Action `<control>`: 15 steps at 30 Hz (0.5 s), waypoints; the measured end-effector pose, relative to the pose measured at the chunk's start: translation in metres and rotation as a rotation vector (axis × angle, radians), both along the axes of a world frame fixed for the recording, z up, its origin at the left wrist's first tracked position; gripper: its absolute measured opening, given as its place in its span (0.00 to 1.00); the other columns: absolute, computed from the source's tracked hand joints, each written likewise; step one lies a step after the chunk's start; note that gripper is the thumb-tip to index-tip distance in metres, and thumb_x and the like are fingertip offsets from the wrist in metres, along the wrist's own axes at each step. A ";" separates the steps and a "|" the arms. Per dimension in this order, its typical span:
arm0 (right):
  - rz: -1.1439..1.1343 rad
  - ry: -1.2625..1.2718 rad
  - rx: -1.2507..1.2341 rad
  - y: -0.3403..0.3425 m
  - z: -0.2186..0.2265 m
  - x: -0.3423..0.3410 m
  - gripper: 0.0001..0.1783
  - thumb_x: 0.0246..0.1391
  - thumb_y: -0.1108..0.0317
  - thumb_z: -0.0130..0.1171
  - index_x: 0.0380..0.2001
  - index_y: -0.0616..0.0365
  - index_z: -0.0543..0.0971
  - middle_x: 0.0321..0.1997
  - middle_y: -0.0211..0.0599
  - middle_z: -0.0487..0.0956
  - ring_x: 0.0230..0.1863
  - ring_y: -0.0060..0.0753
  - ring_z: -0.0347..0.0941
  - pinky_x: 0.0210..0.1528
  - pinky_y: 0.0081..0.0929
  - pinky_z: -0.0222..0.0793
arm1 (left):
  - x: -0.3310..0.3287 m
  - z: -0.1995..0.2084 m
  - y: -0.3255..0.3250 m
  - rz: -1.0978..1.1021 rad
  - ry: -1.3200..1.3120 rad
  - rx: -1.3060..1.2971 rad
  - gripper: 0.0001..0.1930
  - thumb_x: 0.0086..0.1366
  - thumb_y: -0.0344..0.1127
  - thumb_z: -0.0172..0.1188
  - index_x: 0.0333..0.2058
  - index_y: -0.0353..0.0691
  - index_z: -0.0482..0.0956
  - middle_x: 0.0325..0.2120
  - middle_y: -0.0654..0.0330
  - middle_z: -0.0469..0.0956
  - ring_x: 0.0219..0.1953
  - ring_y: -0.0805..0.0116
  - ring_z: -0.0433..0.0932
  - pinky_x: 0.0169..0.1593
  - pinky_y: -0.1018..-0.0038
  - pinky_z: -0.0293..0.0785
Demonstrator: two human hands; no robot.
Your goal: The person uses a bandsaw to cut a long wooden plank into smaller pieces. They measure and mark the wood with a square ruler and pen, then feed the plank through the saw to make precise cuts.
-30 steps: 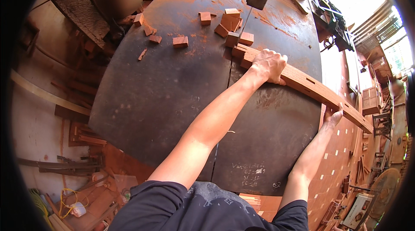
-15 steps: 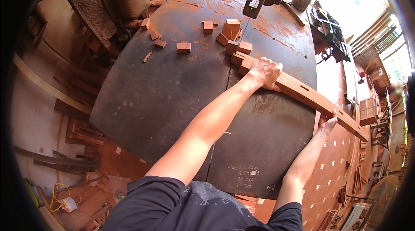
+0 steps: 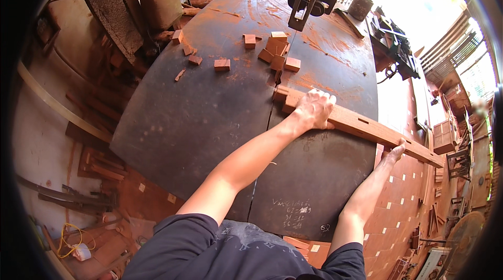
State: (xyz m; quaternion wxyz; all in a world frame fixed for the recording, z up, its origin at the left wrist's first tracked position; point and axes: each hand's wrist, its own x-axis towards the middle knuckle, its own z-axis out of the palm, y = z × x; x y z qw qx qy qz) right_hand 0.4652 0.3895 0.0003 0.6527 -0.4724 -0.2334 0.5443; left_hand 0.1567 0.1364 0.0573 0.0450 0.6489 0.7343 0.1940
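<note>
A long reddish wooden beam [image 3: 367,125] with narrow slots lies slantwise over the right half of a dark saw table [image 3: 199,123]. My left hand [image 3: 314,108] is closed over it near its stepped, notched left end. Farther right, my right hand [image 3: 396,150] grips the beam near the table's right edge, thumb on top. The beam's far right part sticks out past the table. Just beyond its notched end, a thin bandsaw blade runs down from the black blade guide [image 3: 299,17]. Small wood blocks [image 3: 276,45] are clustered by the blade.
More offcuts [image 3: 222,65] lie scattered on the table's left part, with sawdust toward the back. A dusty jerrycan [image 3: 160,2] stands at the back left. Past the right edge are a tiled floor [image 3: 385,212], a standing fan [image 3: 463,243] and stacked wood.
The beam has come back toward me, so its notched end now sits nearer than the blade. Both hands moved with it, keeping their grip. The view has shifted slightly.
</note>
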 end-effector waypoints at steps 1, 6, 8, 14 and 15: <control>0.008 -0.016 -0.037 -0.007 0.003 -0.006 0.34 0.59 0.53 0.64 0.61 0.67 0.74 0.59 0.46 0.78 0.57 0.48 0.79 0.57 0.50 0.82 | 0.004 -0.004 -0.010 0.006 0.005 0.015 0.35 0.54 0.57 0.80 0.47 0.33 0.79 0.44 0.48 0.84 0.51 0.50 0.83 0.58 0.60 0.78; 0.082 0.029 -0.035 -0.010 0.002 0.004 0.38 0.61 0.46 0.64 0.64 0.61 0.73 0.61 0.42 0.77 0.57 0.47 0.79 0.56 0.48 0.82 | 0.029 -0.006 -0.050 0.017 0.011 0.023 0.32 0.57 0.55 0.78 0.46 0.35 0.78 0.42 0.49 0.83 0.50 0.52 0.83 0.56 0.60 0.77; 0.136 0.038 0.006 0.004 -0.017 0.020 0.38 0.61 0.45 0.65 0.65 0.60 0.73 0.61 0.41 0.77 0.58 0.46 0.79 0.56 0.48 0.81 | 0.030 -0.006 -0.058 0.008 0.006 0.023 0.32 0.57 0.55 0.78 0.46 0.35 0.78 0.42 0.49 0.83 0.50 0.53 0.83 0.55 0.60 0.77; 0.201 0.003 -0.025 0.009 -0.029 0.017 0.36 0.62 0.46 0.66 0.66 0.57 0.74 0.61 0.38 0.78 0.59 0.42 0.78 0.57 0.48 0.79 | 0.028 -0.003 -0.064 0.029 0.020 -0.021 0.32 0.59 0.57 0.75 0.48 0.34 0.78 0.44 0.50 0.82 0.52 0.54 0.82 0.57 0.61 0.76; 0.176 -0.025 -0.084 -0.006 -0.016 0.001 0.36 0.62 0.46 0.66 0.65 0.57 0.74 0.61 0.38 0.78 0.59 0.42 0.78 0.58 0.49 0.78 | 0.026 -0.005 -0.067 0.041 0.022 -0.035 0.33 0.59 0.57 0.75 0.49 0.33 0.78 0.44 0.50 0.82 0.52 0.54 0.82 0.57 0.61 0.76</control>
